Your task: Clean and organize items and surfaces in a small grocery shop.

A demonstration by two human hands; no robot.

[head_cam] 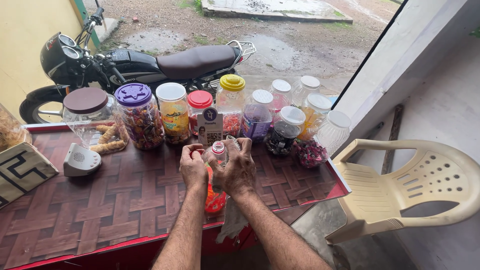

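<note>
A clear plastic jar [216, 192] with red and orange sweets at its bottom is tilted toward me over the counter's front edge. My left hand [193, 167] grips its left side near the open neck [218, 148]. My right hand [239, 169] wraps around the right side of the jar's upper part. A pale cloth [231, 221] hangs below my right wrist, under the jar. Whether a lid sits in either hand is hidden.
A row of several lidded sweet jars [142, 117] lines the far side of the woven-pattern counter [115, 200], with a small code stand [210, 127] and a grey device [80, 160]. A cream plastic chair [410, 185] stands right; a black motorcycle [140, 65] is parked behind.
</note>
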